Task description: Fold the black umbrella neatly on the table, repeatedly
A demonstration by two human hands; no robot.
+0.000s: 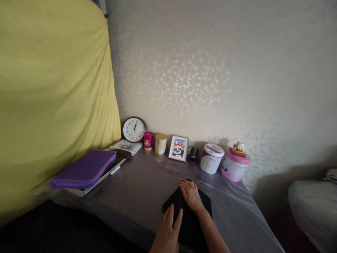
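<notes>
Black cloth point(188, 222) lies on the bench point(137, 188), lower centre of frame; left hand point(168, 229) spread, right hand point(191, 196) flat atop it. Apparently smoothing; the next move calls for even pressure.

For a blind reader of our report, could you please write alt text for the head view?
A person's left hand and right hand rest on a black item on a table. Toward the wall stand a clock, a framed panda picture and a pink tub; a purple folder lies at left.
</notes>
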